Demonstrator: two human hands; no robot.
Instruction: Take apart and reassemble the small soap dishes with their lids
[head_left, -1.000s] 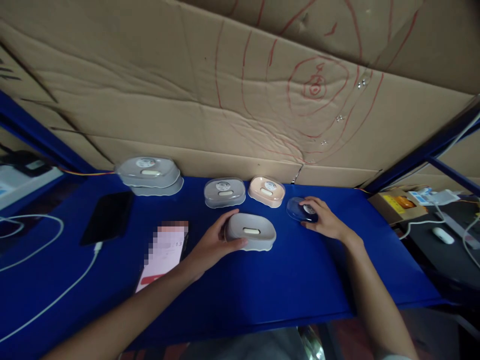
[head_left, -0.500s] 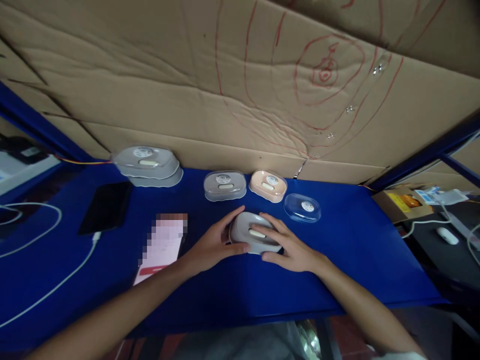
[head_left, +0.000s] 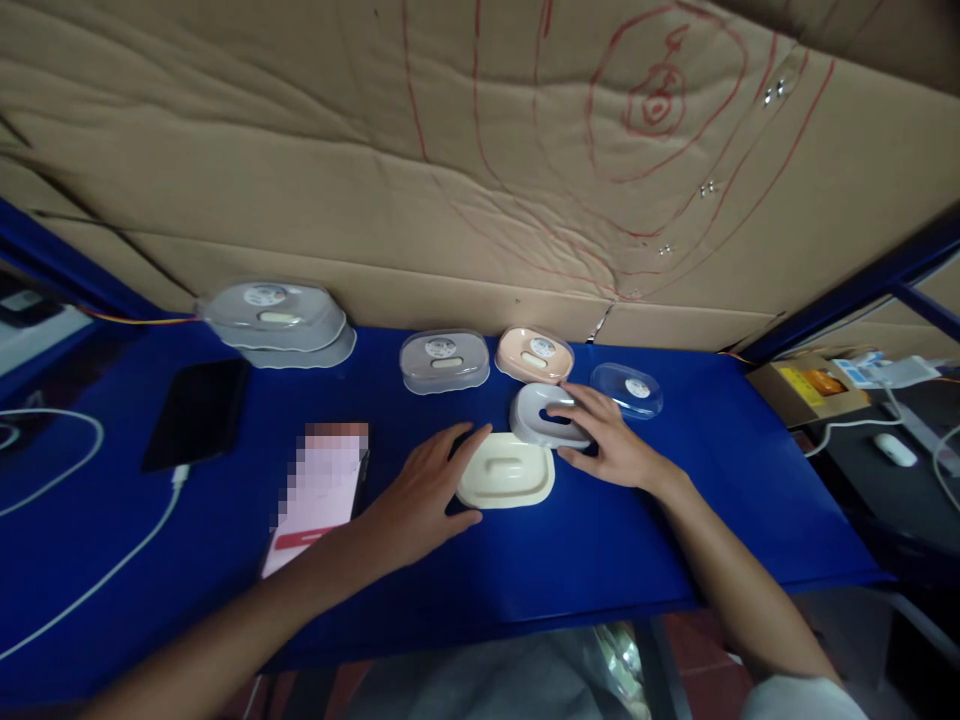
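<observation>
A cream oval base with a raised bar in its middle lies on the blue table in front of me. Beside its left end is my left hand, open, thumb and fingers apart around that edge. My right hand grips a grey oval cover with a slot in its top, fingers over the right side and thumb at the near edge. The cover is just behind and to the right of the base; whether it touches the table I cannot tell. A clear oval lid with a round sticker lies beyond the right hand.
Along the cardboard wall stand a peach lidded box, a grey lidded box and stacked grey boxes. A phone with a lit screen and a dark tablet with a white cable lie at left.
My right hand has lifted the grey cover off and carried it right and back, uncovering the cream base. My left hand has let go and opened. The clear lid sits slightly farther right in view.
</observation>
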